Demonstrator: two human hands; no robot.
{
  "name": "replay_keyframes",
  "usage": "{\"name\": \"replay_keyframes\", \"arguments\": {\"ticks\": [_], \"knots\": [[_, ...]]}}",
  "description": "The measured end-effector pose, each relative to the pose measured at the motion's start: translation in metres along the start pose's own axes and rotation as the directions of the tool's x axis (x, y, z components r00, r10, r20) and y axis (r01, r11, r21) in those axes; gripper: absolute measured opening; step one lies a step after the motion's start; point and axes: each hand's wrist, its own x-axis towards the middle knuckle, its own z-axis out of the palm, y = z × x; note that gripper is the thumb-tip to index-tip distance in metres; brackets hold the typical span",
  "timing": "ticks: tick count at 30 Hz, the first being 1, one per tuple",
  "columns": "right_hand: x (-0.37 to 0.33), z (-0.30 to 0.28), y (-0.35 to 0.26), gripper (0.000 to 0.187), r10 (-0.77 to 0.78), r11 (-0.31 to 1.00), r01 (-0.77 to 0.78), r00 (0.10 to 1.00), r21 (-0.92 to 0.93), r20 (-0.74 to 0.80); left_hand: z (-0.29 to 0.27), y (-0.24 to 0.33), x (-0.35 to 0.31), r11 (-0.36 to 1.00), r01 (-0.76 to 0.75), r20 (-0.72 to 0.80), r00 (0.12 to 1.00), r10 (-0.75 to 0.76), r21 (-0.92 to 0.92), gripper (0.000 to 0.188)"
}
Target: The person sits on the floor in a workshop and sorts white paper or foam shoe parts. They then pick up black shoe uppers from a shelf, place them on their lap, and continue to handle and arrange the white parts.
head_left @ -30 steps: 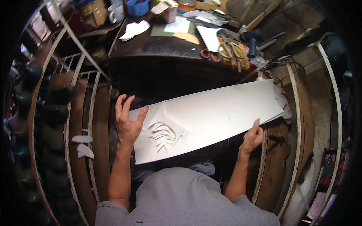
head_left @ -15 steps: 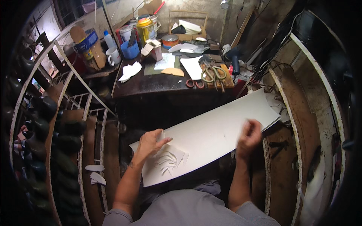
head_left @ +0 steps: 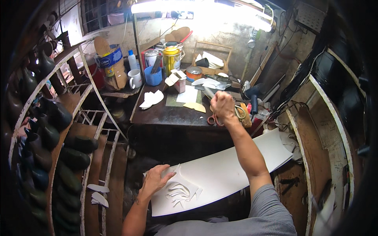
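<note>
Touching a white sheet (head_left: 224, 171) with spread left hand (head_left: 157, 179), holding curled right hand (head_left: 223, 107), impossible to tell if gripping, over a cluttered dark table (head_left: 167, 116) lit by a tube lamp (head_left: 157, 8).

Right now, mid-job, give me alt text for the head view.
A person's right hand reaches over a cluttered dark table, its grip unclear, while the left hand rests at the near-left end of a long white sheet beside curved white strips. Dark rounded forms line the left side.
</note>
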Motion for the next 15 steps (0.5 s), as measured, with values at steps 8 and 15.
{"name": "replay_keyframes", "arguments": {"ticks": [8, 15], "knots": [[0.057, -0.007, 0.017, 0.016, 0.003, 0.981, 0.014, 0.996, -0.195, 0.088, 0.002, -0.004, 0.005, 1.0, 0.022, 0.047, 0.999, -0.021, -0.018, 0.057], [-0.024, -0.056, -0.048, 0.029, -0.056, 0.915, -0.128, 0.899, 0.382, 0.435, -0.006, -0.011, 0.033, 0.995, 0.103, 0.127, 0.987, -0.102, -0.001, 0.062]]}}
